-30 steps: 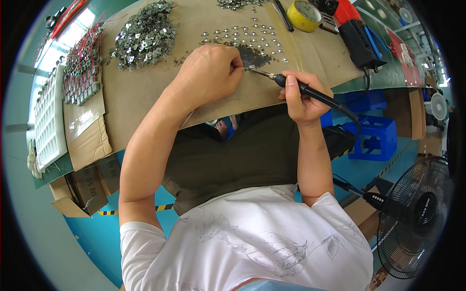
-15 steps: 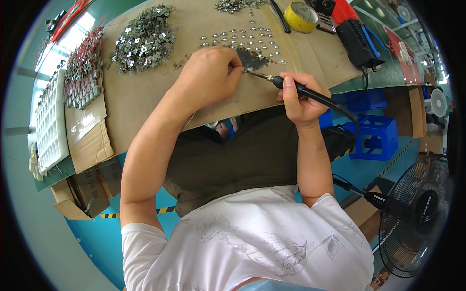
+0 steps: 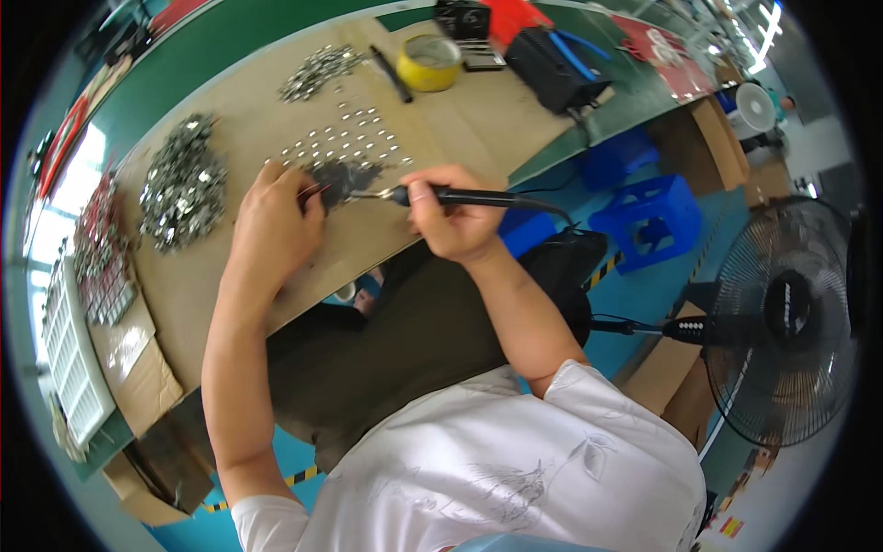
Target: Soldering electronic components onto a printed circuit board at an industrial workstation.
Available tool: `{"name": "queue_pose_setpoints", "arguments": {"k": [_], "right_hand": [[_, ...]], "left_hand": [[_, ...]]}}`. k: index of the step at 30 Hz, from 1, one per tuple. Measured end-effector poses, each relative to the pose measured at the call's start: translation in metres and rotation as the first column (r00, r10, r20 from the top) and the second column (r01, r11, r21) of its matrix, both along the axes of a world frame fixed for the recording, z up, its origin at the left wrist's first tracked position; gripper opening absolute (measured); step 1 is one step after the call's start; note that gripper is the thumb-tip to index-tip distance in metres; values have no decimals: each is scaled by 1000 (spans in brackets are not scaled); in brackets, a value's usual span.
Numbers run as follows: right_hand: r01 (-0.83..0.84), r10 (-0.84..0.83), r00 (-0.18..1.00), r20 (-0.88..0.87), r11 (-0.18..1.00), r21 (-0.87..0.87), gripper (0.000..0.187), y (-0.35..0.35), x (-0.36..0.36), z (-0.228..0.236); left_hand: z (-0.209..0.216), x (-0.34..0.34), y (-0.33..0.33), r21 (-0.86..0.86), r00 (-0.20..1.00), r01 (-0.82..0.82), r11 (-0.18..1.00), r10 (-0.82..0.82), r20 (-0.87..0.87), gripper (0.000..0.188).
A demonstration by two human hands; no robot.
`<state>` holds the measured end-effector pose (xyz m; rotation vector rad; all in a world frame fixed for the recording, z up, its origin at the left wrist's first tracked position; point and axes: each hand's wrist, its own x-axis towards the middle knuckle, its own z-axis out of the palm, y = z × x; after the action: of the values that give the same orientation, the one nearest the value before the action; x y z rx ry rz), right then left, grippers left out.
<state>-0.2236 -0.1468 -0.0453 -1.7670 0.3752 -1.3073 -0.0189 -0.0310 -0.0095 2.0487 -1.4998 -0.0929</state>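
My right hand [image 3: 451, 216] grips a soldering iron [image 3: 478, 197] by its black handle, its metal tip pointing left over a dark scorched patch [image 3: 354, 175] on the brown work surface. Left of that tip, the fingers of my left hand [image 3: 276, 216] are pinched on a thin red wire [image 3: 317, 189]; its end is too small to make out. Just beyond both hands lie rows of small shiny metal pieces [image 3: 340, 143]. A large heap of metal tabs [image 3: 184, 189] is to the left of them, and a smaller heap of shiny pieces [image 3: 317, 72] lies farther back.
Behind the rows are a black pen [image 3: 391, 75], a yellow tape roll [image 3: 430, 63] and a black power unit [image 3: 556, 72]. Parts with red wires [image 3: 101, 267] and a white slotted tray [image 3: 74, 354] line the left. A blue stool [image 3: 648, 225] and fan [image 3: 786, 317] stand right.
The view has turned, so the bench sits farther left. The iron's tip, earlier at my left fingertips, is now a little apart from them. A red wire shows at those fingers.
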Motion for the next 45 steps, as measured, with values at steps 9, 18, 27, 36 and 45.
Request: {"name": "queue_pose_setpoints", "arguments": {"k": [9,18,27,36,45], "right_hand": [[22,-22,1000,-16,999,24,5,-5,-5,-4],[-68,68,997,-20,998,8,5,-4,-2,1],[-21,19,999,-45,999,-36,9,-1,-3,1],[-47,41,997,-73,995,-83,8,-7,-3,-2],[-58,54,996,-67,997,-57,8,-8,-3,-2]], "left_hand": [[4,-3,-3,-114,995,4,994,-15,-97,17],[1,-2,-1,-92,987,38,995,-52,-154,16],[0,-3,1,-58,990,67,996,-73,-119,15],[1,-7,2,-38,989,117,992,-120,-83,16],[-1,-10,0,-25,990,126,992,-127,-58,17]]}}
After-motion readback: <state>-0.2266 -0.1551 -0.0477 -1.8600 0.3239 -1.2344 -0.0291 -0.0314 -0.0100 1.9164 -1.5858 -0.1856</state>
